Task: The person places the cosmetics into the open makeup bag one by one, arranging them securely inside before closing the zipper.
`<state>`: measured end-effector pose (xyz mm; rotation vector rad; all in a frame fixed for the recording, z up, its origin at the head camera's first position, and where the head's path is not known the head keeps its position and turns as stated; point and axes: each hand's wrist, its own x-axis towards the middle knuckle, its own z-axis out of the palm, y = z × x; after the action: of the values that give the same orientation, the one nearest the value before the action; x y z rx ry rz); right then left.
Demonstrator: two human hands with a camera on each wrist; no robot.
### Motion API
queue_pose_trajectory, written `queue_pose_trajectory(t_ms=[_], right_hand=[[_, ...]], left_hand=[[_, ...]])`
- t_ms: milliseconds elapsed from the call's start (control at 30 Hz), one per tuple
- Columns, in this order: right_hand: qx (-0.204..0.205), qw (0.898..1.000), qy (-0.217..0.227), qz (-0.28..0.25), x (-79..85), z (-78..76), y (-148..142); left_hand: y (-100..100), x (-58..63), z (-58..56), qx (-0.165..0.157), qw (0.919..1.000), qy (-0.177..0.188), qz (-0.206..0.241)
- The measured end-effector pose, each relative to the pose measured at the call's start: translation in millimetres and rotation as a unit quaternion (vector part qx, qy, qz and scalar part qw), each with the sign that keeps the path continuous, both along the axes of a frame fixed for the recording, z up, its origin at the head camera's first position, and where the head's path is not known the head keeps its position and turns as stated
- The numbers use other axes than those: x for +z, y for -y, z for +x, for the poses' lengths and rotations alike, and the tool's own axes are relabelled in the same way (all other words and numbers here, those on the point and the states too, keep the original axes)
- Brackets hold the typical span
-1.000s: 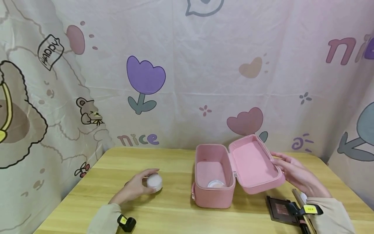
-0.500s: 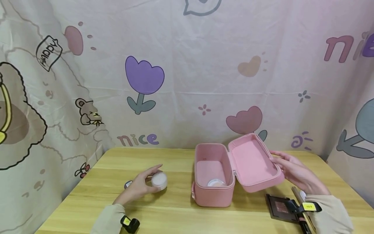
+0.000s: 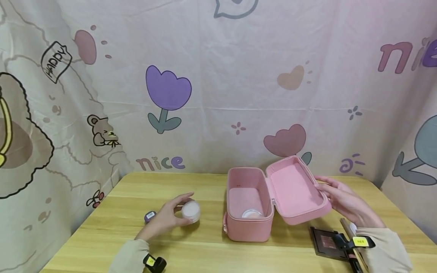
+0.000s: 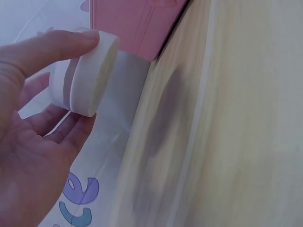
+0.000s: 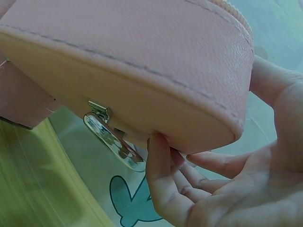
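My left hand (image 3: 165, 219) pinches a small round white cosmetic jar (image 3: 190, 211) between thumb and fingers. In the left wrist view the jar (image 4: 94, 75) is tilted on its side and held off the table, its shadow below. To the right stands a pink cosmetic case (image 3: 249, 232), unzipped. Inside it lies a round white-rimmed item (image 3: 252, 214), partly hidden by the front wall. My right hand (image 3: 349, 204) grips the outer edge of the case's lid (image 3: 298, 185), swung out to the right. The right wrist view shows a metal handle (image 5: 113, 142) on the lid's outside.
A small dark round container (image 3: 149, 216) lies behind my left wrist. Near my right forearm are a dark makeup palette (image 3: 327, 242) and some long slim items (image 3: 355, 261), partly covered by the sleeve. A printed cloth hangs behind the wooden table (image 3: 205, 258).
My left hand has moved right with the white jar, toward the case, uncovering the small dark container behind it. The right hand keeps its grip on the lid.
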<state>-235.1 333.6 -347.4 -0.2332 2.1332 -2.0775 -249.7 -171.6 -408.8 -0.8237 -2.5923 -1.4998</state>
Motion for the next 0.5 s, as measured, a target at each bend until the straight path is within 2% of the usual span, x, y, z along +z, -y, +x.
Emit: queue_pose_trajectory(t_ms=[300,500], right_hand=[[-0.003,1.0,0.003,-0.002,0.0,0.5,1.5],[-0.005,1.0,0.003,0.0,0.6,0.8,0.8]], left_hand=[[-6.9,0.6,3.6,0.026,0.9994,0.019,-0.014],[-13.5,1.4,4.7,0.028,0.9995,0.011,-0.009]])
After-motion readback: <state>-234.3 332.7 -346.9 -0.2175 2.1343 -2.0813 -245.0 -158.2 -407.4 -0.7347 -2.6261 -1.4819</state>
